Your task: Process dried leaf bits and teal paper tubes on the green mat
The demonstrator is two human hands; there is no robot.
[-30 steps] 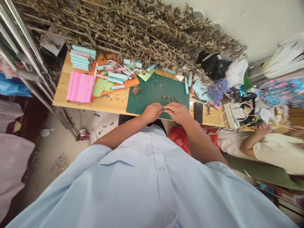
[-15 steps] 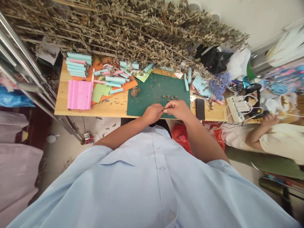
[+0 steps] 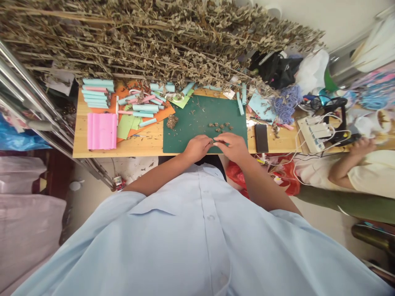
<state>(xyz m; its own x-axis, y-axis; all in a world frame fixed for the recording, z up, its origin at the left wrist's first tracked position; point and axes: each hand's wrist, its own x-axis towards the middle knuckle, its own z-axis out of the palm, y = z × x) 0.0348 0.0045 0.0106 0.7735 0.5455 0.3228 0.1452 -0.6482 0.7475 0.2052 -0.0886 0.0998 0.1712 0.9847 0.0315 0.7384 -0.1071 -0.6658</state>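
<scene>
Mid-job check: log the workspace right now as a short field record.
Left hand: pinching a small dark piece, too small to identify
Right hand: fingertips on the same piece
Under the hands: green mat
On the mat: a brown dried clump at left, small dried bits beyond the right hand
Left of mat: pink sheet, blue tubes
Right of mat: black phone, purple yarn
Behind: dried plant stalks

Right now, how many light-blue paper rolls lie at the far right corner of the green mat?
2. The nearer roll lies on that corner of the mat; the farther roll is slightly to its right, beside the dried brown stems, which may hide more.
</scene>
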